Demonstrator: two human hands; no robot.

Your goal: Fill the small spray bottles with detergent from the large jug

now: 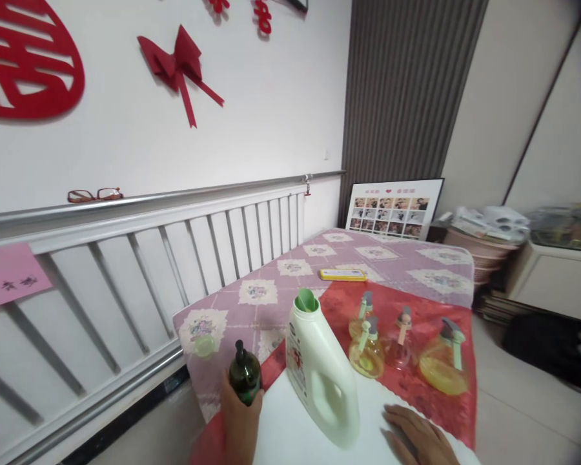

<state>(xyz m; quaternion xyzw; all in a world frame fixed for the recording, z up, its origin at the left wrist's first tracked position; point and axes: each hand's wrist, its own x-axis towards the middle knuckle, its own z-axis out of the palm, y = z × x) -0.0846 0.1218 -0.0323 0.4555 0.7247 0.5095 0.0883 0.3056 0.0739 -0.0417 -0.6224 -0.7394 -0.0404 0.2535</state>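
My left hand is wrapped round a dark green bottle with a black top, at the table's left edge. Flat on the white mat lies my right hand, its fingers stretched out and nothing in them. Between the hands stands a large pale green detergent jug, upright, its green-lined mouth uncovered. To the jug's right are several clear pump bottles: a yellow one, another behind it, a pink one and a wide yellow one. A small pale green cap rests at the left.
A red cloth covers part of the purple flowered tablecloth. A yellow-edged flat case lies towards the back. The white radiator runs along the left, with glasses on its ledge. A photo board leans behind the table.
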